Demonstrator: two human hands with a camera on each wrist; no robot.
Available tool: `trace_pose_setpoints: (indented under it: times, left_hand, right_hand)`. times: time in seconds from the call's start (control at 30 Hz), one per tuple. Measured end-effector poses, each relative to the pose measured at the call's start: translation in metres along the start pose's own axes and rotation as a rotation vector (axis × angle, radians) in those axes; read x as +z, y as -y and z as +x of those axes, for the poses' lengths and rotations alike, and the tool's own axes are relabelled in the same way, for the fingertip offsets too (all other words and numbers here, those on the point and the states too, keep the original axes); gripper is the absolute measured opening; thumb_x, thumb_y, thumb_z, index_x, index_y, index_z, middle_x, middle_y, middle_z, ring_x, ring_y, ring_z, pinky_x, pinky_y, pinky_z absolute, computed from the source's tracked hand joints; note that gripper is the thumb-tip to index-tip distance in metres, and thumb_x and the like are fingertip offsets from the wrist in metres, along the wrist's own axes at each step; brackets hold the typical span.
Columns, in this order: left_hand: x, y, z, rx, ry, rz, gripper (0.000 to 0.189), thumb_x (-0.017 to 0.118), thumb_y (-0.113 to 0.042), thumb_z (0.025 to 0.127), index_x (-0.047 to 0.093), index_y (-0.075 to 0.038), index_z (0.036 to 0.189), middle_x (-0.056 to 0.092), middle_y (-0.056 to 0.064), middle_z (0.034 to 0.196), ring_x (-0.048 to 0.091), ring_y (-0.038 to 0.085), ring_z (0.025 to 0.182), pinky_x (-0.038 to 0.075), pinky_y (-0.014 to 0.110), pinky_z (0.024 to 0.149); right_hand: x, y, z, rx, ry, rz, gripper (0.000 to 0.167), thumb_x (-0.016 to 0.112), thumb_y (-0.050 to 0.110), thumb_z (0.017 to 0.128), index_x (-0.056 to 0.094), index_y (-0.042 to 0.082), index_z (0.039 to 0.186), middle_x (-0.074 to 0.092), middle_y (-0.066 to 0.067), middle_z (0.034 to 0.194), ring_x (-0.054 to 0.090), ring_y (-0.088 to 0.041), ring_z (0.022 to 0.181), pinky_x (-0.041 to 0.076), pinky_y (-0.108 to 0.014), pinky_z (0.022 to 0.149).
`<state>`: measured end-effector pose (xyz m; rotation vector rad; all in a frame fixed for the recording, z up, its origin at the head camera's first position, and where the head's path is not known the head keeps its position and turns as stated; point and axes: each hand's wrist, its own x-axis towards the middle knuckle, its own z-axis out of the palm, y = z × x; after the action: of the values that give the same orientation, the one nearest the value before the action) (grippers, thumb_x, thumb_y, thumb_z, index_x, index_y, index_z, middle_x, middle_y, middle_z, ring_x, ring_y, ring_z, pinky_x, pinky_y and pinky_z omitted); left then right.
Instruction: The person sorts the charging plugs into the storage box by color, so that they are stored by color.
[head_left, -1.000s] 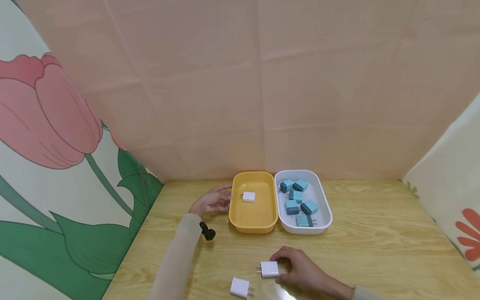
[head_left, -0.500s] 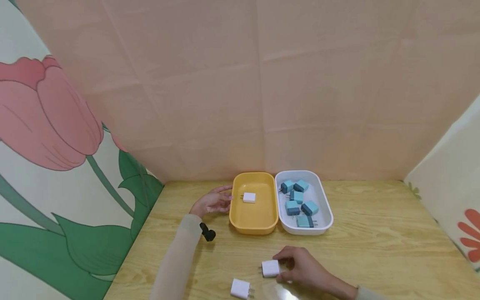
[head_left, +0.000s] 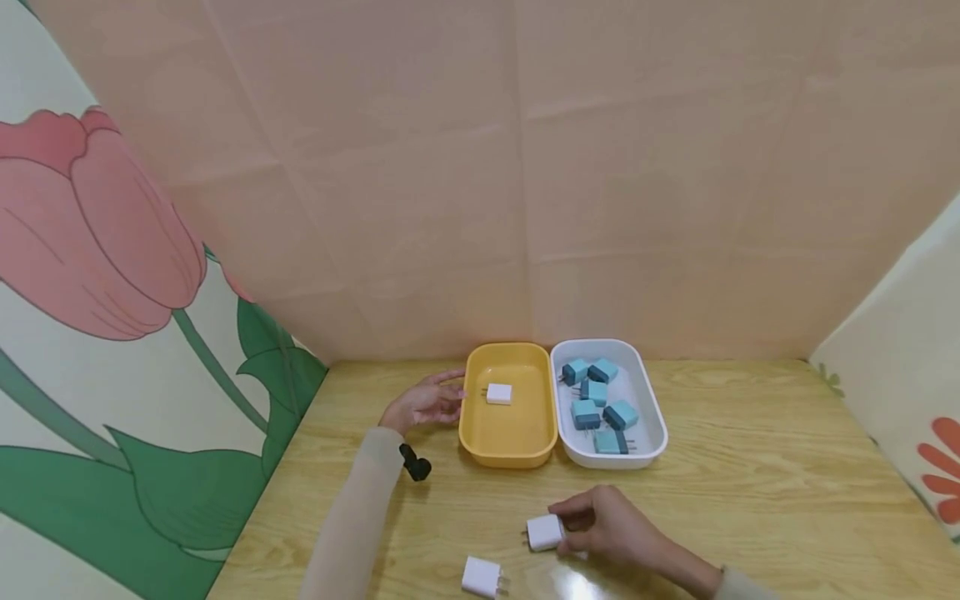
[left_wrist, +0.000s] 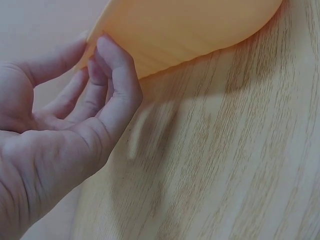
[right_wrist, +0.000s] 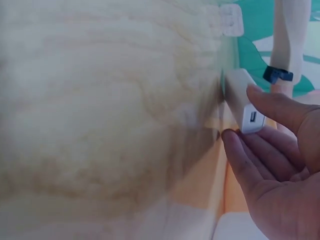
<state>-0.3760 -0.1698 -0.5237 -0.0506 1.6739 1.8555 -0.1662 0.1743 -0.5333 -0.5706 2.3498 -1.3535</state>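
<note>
My right hand (head_left: 611, 533) pinches a white USB wall charger (head_left: 544, 532) between thumb and fingers, its prongs to the left. The charger's USB port (right_wrist: 253, 117) faces the right wrist camera. Another white charger (head_left: 481, 577) lies on the wooden table nearby, prongs to the right. My left hand (head_left: 425, 403) touches the outer left side of a yellow tray (head_left: 508, 457), its fingers loosely bent against the wall (left_wrist: 180, 30). One white charger (head_left: 498, 394) lies inside that tray.
Directly right of the yellow tray stands a white tray (head_left: 654, 425) holding several light-and-dark blue chargers (head_left: 620, 414). A beige cloth wall (head_left: 525, 208) rises behind both trays. A black device (head_left: 416, 463) is at my left wrist.
My right hand has shifted slightly right and away from me with the charger, which now sits more tilted. My left hand and the trays have stayed in place.
</note>
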Motion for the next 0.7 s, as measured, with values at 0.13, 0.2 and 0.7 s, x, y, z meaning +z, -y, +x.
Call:
trace_pose_setpoints:
  times: [0.13,0.2,0.7]
  left_hand:
    - [-0.0004,-0.0005,0.0006,-0.009,0.004,-0.006,0.064,0.066,-0.001,0.100,0.046,-0.021,0.158,0.070,0.008,0.113,0.067,0.016,0.091,0.058,0.032,0.082]
    - [-0.0009,-0.0009,0.0007,-0.006,0.005,-0.001,0.064,0.065,-0.001,0.101,0.045,-0.021,0.159,0.070,0.009,0.115,0.067,0.016,0.093,0.058,0.032,0.083]
    - [0.0008,0.0004,-0.0018,0.007,0.009,0.017,0.066,0.065,-0.003,0.102,0.043,-0.021,0.161,0.069,0.008,0.118,0.067,0.016,0.095,0.059,0.030,0.081]
  right_hand:
    - [-0.0026,0.0007,0.0015,0.010,0.022,0.052,0.047,0.093,0.013,0.077,0.077,-0.003,0.118,0.081,-0.015,0.108,0.078,-0.015,0.092,0.064,-0.024,0.077]
    - [-0.0035,0.0011,0.0021,0.009,0.027,0.075,0.046,0.093,0.010,0.076,0.077,-0.004,0.116,0.081,-0.017,0.107,0.079,-0.018,0.091,0.064,-0.025,0.077]
    - [-0.0044,0.0039,-0.0007,0.007,-0.001,0.201,0.046,0.093,0.010,0.076,0.076,-0.003,0.117,0.079,-0.022,0.112,0.080,-0.028,0.097,0.065,-0.028,0.079]
